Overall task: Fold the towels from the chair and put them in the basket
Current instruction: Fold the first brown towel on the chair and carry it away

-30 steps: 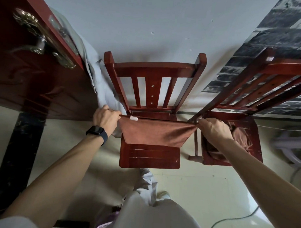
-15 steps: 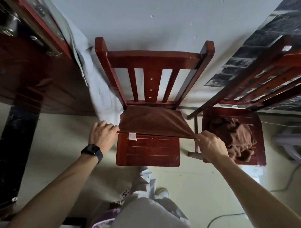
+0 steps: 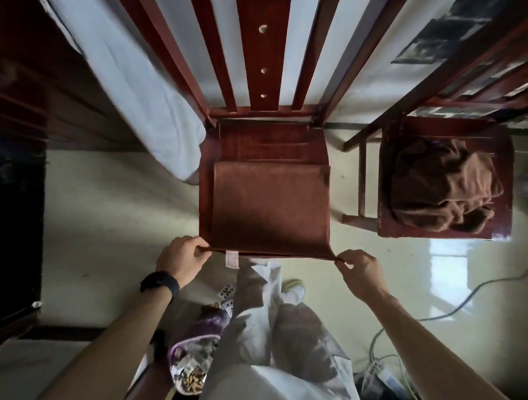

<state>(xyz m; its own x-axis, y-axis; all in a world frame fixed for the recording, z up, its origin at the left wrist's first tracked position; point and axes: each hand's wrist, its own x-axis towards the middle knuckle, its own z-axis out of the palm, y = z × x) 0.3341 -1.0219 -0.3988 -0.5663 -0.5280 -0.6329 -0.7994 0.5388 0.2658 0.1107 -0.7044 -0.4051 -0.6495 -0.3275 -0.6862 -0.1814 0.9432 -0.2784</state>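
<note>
Since half a second ago you have drawn the near edge of the rust-brown rectangular cloth towel [image 3: 268, 206] toward you, from mid-seat to the front edge of the dark red wooden slat-back chair [image 3: 259, 136], and your head has dropped closer. The towel now lies flat and smooth over the front part of the seat. Its far edge is straight, with a bare strip of seat behind it. A small white label [image 3: 232, 258] hangs from the near edge.

Your left hand [image 3: 183, 260] pinches the near left corner between thumb and curled fingers. Your right hand [image 3: 359, 272] pinches the near right corner the same way, and the edge is taut between them. A black wristband [image 3: 159, 284] sits on your left wrist.

To the right, a crumpled heap of brown towels [image 3: 442, 188] rests on a second red wooden chair [image 3: 504, 148]. A pale blue-grey cloth [image 3: 126, 75] hangs just left of the first chair. Playing cards [image 3: 226, 291] and a grey cable [image 3: 478, 285] lie on the cream floor [image 3: 106, 224].
</note>
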